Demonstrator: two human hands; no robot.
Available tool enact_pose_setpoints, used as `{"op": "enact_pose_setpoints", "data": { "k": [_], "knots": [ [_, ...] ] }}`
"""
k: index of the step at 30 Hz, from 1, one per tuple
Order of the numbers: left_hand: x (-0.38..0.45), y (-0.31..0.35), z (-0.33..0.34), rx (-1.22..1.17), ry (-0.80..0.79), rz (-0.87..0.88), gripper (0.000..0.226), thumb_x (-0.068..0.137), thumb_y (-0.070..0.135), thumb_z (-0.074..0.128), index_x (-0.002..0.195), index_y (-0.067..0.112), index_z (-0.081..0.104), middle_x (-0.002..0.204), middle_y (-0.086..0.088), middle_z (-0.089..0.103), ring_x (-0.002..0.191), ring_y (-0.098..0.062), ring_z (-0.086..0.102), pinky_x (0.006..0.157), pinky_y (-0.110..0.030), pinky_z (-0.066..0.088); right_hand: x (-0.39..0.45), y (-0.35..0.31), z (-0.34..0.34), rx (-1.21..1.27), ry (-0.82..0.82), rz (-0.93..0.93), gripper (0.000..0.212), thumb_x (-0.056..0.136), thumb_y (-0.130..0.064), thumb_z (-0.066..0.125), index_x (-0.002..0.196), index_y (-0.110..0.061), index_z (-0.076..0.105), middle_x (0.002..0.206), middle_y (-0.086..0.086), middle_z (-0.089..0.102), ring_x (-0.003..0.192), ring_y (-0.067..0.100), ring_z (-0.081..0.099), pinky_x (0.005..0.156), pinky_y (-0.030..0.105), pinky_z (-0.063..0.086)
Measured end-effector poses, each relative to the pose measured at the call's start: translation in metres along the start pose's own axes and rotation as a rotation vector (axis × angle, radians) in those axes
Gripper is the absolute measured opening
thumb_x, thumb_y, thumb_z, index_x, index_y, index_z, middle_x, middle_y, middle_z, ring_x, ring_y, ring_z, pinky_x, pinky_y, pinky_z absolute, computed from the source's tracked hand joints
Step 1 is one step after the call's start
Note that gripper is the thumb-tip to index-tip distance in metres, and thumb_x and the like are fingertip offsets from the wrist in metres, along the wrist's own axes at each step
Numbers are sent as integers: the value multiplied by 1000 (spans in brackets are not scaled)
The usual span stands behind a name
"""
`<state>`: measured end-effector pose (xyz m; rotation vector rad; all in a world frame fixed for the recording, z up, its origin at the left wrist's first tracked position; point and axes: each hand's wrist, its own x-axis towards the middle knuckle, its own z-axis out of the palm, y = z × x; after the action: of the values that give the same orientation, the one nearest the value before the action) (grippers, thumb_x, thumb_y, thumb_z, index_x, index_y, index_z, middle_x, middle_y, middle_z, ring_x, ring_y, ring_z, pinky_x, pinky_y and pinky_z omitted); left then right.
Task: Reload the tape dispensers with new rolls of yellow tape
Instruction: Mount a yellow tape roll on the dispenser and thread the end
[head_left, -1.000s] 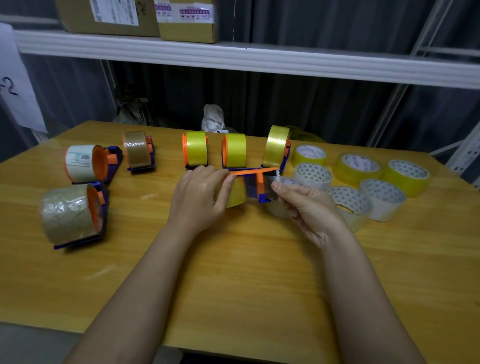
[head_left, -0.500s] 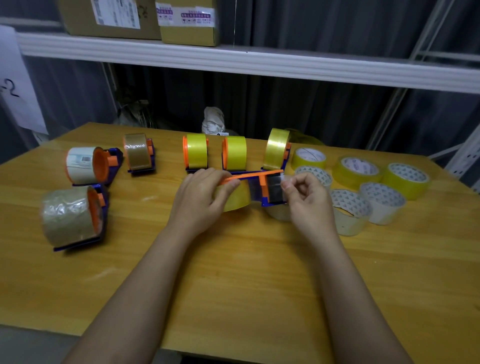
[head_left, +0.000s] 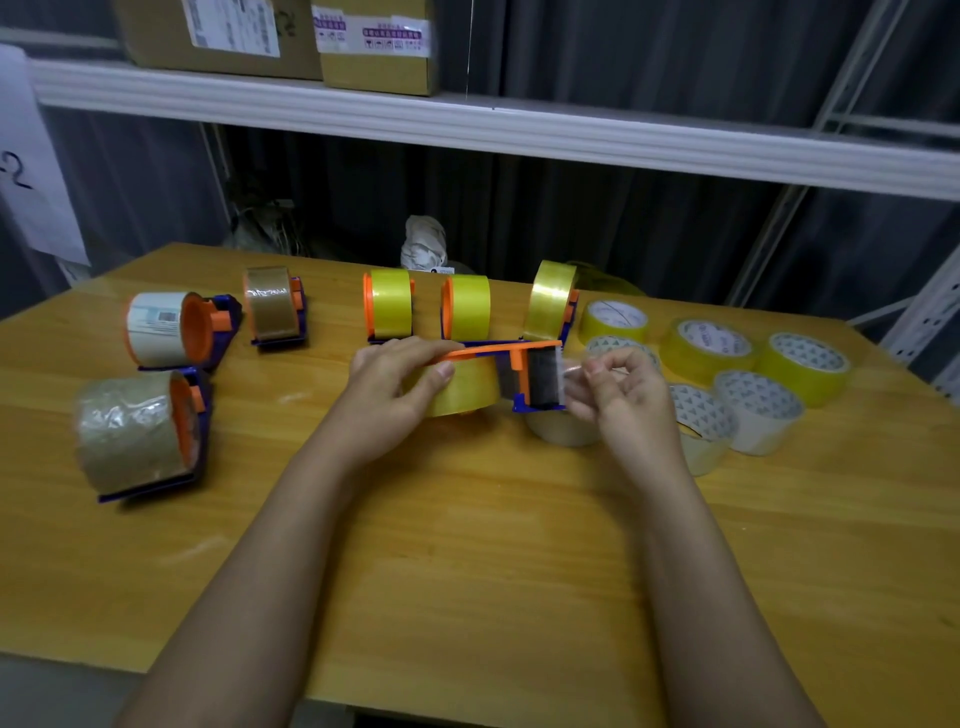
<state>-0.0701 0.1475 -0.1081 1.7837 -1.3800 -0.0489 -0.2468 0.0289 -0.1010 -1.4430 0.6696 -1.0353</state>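
Dispensers and loose rolls spread across the surface (head_left: 467, 571), with the hands at centre frame.

The held dispenser (head_left: 519, 374) sits mid-frame between the left hand (head_left: 395, 389) and the right hand (head_left: 623, 400). Behind it, three loaded dispensers (head_left: 465, 306) stand in a row. Three more dispensers (head_left: 171, 332) lie at the left of the frame. Loose rolls (head_left: 753, 374) cluster at the right. Above, at the top of the frame, a shelf (head_left: 519, 130) carries boxes (head_left: 374, 47).

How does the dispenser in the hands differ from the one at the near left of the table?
The held dispenser carries a clear yellow roll; the near-left dispenser carries a wrinkled brownish one. The first is gripped by the left hand while the right hand pinches its tape end; the second lies untouched on the table. Both have blue frames and orange hubs.
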Motion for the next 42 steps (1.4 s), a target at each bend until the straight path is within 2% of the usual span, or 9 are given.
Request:
{"op": "enact_pose_setpoints", "data": {
  "k": [6, 9, 13, 16, 24, 28, 31, 34, 42],
  "knots": [
    [0, -1, 1, 1, 33, 12, 43, 92, 29, 27, 124, 27, 56, 106, 13, 52, 89, 32, 27, 90, -4, 13, 0, -2, -3, 178, -49, 57, 15, 102, -8, 39, 89, -11, 46, 82, 7, 65, 61, 3, 66, 71, 27, 60],
    [0, 2, 3, 45, 59, -17, 44, 91, 41, 29, 121, 24, 57, 108, 10, 52, 84, 18, 28, 91, -21, 20, 0, -2, -2, 215, -79, 56, 14, 101, -9, 41, 89, -11, 48, 92, 12, 71, 68, 8, 70, 70, 26, 60],
    [1, 4, 5, 90, 96, -130, 39, 85, 53, 60, 110, 24, 59, 98, 16, 49, 72, 11, 25, 92, -33, 28, 1, -3, 0, 240, -104, 58, 10, 98, -11, 49, 87, -10, 51, 92, 13, 73, 81, 20, 72, 69, 28, 60],
    [3, 1, 7, 30, 136, -144, 28, 86, 46, 61, 99, 22, 60, 87, 19, 48, 83, 37, 22, 94, -38, 32, 1, -3, -3, 178, -47, 16, 10, 93, -9, 57, 83, -10, 55, 84, 7, 74, 85, 19, 72, 69, 29, 60],
    [0, 4, 4, -14, 206, -190, 21, 87, 38, 64, 97, 20, 62, 87, 26, 44, 83, 40, 20, 99, -47, 34, -2, -4, -5, 161, 96, -11, 41, 78, -7, 76, 115, -14, 58, 105, 2, 72, 94, 11, 70, 70, 24, 58],
    [0, 2, 3, -50, 229, -209, 25, 87, 38, 65, 101, 17, 63, 87, 26, 44, 82, 39, 21, 101, -48, 33, 2, -3, -9, 320, 187, 35, 18, 89, -15, 65, 107, -15, 61, 101, 5, 71, 93, 17, 70, 74, 32, 59],
    [1, -4, 0, -71, 279, -233, 26, 86, 42, 66, 100, 20, 62, 87, 24, 47, 84, 28, 30, 100, -52, 35, 6, -2, -17, 245, 316, -31, 6, 94, -14, 60, 95, -17, 65, 90, 2, 69, 84, 14, 65, 68, 22, 56],
    [2, -6, 2, -52, 295, -238, 25, 88, 38, 64, 102, 18, 63, 87, 24, 45, 83, 30, 26, 100, -52, 34, 3, 3, -8, -49, 224, -145, 10, 91, -12, 64, 91, -20, 70, 87, -7, 69, 78, 6, 63, 65, 15, 52],
    [4, -9, 8, 9, 317, -192, 25, 87, 43, 64, 97, 20, 62, 91, 14, 51, 83, 36, 22, 96, -50, 35, -6, 11, 15, -185, 34, -203, 10, 88, -25, 67, 85, -34, 70, 84, -17, 70, 83, -8, 63, 71, 11, 48]
  ]
}}
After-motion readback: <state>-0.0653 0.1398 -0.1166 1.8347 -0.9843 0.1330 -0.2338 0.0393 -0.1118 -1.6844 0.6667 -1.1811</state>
